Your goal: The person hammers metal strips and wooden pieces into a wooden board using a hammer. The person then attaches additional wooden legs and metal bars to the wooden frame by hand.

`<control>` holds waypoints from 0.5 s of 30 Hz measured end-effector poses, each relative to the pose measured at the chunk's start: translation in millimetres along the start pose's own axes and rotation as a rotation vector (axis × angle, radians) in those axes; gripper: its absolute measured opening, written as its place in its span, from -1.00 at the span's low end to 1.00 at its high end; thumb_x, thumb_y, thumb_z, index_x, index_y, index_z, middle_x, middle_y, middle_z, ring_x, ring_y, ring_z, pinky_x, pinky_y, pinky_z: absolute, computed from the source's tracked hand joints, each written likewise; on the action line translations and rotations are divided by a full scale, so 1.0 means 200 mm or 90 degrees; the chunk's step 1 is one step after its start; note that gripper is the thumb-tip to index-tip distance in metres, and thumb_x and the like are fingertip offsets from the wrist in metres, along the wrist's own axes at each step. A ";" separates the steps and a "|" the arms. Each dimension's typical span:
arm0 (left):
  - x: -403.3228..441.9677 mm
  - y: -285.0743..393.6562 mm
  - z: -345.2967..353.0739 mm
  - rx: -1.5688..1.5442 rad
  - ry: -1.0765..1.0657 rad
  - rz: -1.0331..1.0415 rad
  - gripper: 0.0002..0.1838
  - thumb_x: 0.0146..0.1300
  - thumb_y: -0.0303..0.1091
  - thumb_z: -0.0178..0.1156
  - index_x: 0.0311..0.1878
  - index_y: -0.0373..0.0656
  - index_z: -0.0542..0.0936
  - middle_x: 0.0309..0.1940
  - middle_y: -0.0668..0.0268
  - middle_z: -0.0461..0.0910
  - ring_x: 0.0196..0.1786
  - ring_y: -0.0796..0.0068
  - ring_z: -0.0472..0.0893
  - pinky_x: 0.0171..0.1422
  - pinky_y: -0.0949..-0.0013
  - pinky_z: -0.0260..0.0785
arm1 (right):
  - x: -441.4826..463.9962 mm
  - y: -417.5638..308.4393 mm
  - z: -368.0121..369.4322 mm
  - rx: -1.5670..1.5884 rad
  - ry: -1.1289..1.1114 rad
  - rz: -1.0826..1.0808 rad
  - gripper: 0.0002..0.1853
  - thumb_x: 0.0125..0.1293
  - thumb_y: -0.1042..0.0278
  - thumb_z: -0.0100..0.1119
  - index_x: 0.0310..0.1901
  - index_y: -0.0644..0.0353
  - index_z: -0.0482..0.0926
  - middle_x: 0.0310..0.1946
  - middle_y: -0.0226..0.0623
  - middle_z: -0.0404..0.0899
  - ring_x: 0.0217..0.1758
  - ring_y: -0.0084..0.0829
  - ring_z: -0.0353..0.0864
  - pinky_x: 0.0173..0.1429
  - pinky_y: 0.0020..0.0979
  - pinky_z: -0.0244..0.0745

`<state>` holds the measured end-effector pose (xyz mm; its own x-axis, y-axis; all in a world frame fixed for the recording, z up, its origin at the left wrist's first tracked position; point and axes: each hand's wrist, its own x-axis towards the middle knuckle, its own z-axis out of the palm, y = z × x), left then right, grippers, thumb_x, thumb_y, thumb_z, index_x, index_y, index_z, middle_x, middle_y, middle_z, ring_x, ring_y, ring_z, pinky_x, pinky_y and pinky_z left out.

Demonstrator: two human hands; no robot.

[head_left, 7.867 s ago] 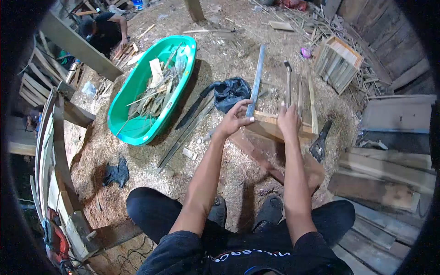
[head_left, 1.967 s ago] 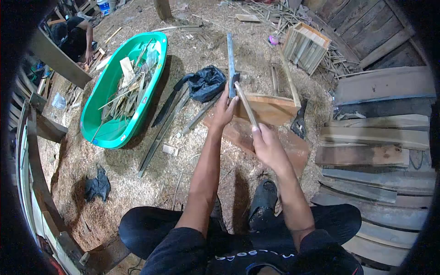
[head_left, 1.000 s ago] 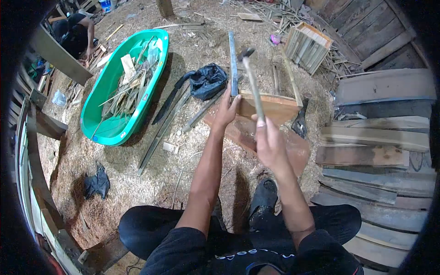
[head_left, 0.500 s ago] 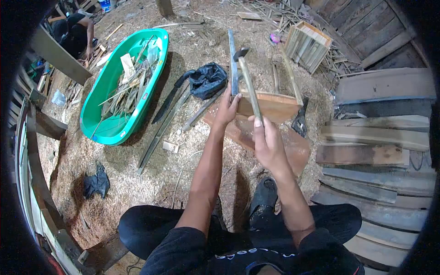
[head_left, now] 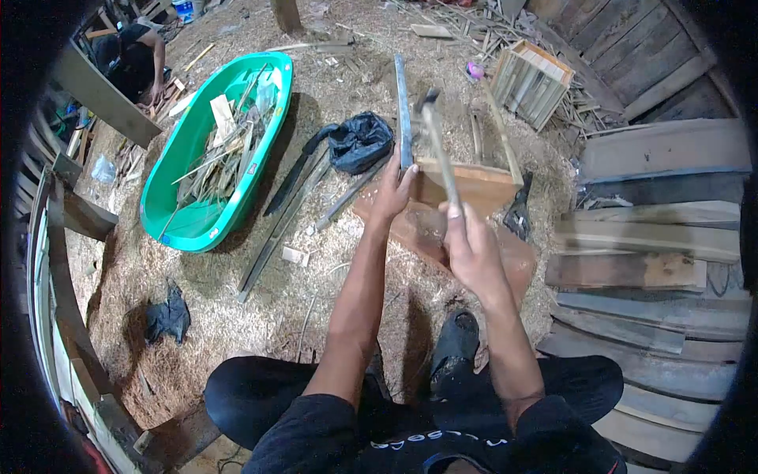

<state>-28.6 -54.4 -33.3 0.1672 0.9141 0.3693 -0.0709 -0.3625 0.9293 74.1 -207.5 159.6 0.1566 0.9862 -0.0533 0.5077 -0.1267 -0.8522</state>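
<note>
My right hand [head_left: 476, 251] is closed round the wooden handle of a hammer [head_left: 442, 158], whose dark head is blurred and raised near the upright wooden strip. My left hand [head_left: 393, 189] grips the near end of that narrow, greyish wooden strip [head_left: 403, 107], at the left corner of a wooden board [head_left: 466, 188] standing on edge. The strip and another thin strip [head_left: 505, 138] on the right run away from the board's two ends. A flat reddish-brown board [head_left: 493, 257] lies beneath on the shavings.
A green plastic tub [head_left: 150, 197] of wood scraps stands left, near a black plastic bag [head_left: 359, 142] and a long dark blade [head_left: 292, 178]. Stacked planks [head_left: 647, 237] line the right side. A slatted wooden crate [head_left: 533, 83] sits behind. Another person [head_left: 130, 55] crouches far left.
My right hand and the hammer have shifted a little to the right, the head moving away from the strip. My left hand keeps its grip at about the same place.
</note>
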 end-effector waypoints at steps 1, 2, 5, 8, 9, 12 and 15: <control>0.00 0.00 0.00 -0.005 -0.010 -0.015 -0.33 0.40 -0.36 0.07 0.47 -0.33 0.05 0.45 0.02 0.12 0.50 0.24 0.10 0.52 0.28 -0.06 | -0.01 0.01 0.01 0.030 0.027 -0.049 -0.58 0.49 0.12 -0.23 -0.08 0.37 0.48 -0.35 0.24 0.57 -0.19 0.25 0.56 -0.13 0.08 0.41; 0.01 0.01 0.00 -0.012 -0.020 -0.024 -0.32 0.41 -0.35 0.07 0.48 -0.31 0.03 0.47 0.04 0.08 0.51 0.27 0.08 0.52 0.29 -0.07 | -0.01 0.07 0.03 -0.027 -0.003 -0.031 -0.58 0.49 0.13 -0.23 -0.08 0.37 0.49 -0.36 0.23 0.57 -0.19 0.23 0.58 -0.14 0.05 0.42; 0.01 -0.01 0.00 0.042 -0.029 0.012 -0.32 0.41 -0.37 0.06 0.49 -0.30 0.02 0.46 0.06 0.10 0.49 0.30 0.12 0.50 0.31 -0.02 | 0.05 0.27 0.08 -0.090 -0.049 -0.003 -0.59 0.50 0.13 -0.22 -0.07 0.36 0.49 -0.36 0.22 0.58 -0.19 0.20 0.60 -0.12 0.00 0.44; 0.01 0.01 0.00 -0.005 -0.010 -0.011 -0.32 0.40 -0.37 0.07 0.48 -0.30 0.04 0.44 0.03 0.15 0.48 0.27 0.15 0.50 0.30 -0.01 | 0.01 0.09 0.05 0.036 0.009 -0.045 -0.63 0.50 0.15 -0.16 -0.09 0.35 0.49 -0.50 -0.11 0.53 -0.43 -0.31 0.52 -0.26 -0.23 0.40; 0.01 0.01 0.00 -0.031 -0.006 -0.023 -0.33 0.38 -0.38 0.07 0.47 -0.31 0.05 0.43 0.00 0.16 0.48 0.24 0.14 0.51 0.29 -0.03 | -0.02 0.03 0.04 0.045 0.011 -0.040 -0.62 0.50 0.13 -0.15 -0.09 0.34 0.49 -0.50 -0.11 0.54 -0.42 -0.32 0.53 -0.27 -0.22 0.39; 0.01 0.05 0.01 -0.013 -0.015 -0.015 -0.33 0.38 -0.39 0.06 0.47 -0.33 0.05 0.44 -0.02 0.15 0.49 0.21 0.12 0.53 0.29 -0.07 | 0.06 0.25 0.12 -0.169 0.006 -0.082 -0.61 0.51 0.10 -0.18 -0.09 0.28 0.51 -0.59 -0.31 0.43 -0.49 -0.55 0.43 -0.38 -0.37 0.32; 0.02 0.02 0.00 -0.038 -0.021 -0.015 -0.34 0.39 -0.39 0.05 0.47 -0.33 0.05 0.45 -0.01 0.13 0.50 0.21 0.10 0.53 0.28 -0.08 | 0.04 0.14 0.06 -0.021 0.012 -0.057 -0.60 0.51 0.10 -0.20 -0.10 0.31 0.50 -0.55 -0.16 0.49 -0.46 -0.28 0.51 -0.32 -0.24 0.37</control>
<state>-28.5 -51.8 -27.9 0.2019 0.9153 0.3484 -0.1255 -0.3287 0.9361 79.2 -202.3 129.6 0.1250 0.9916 0.0321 0.5484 -0.0421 -0.8351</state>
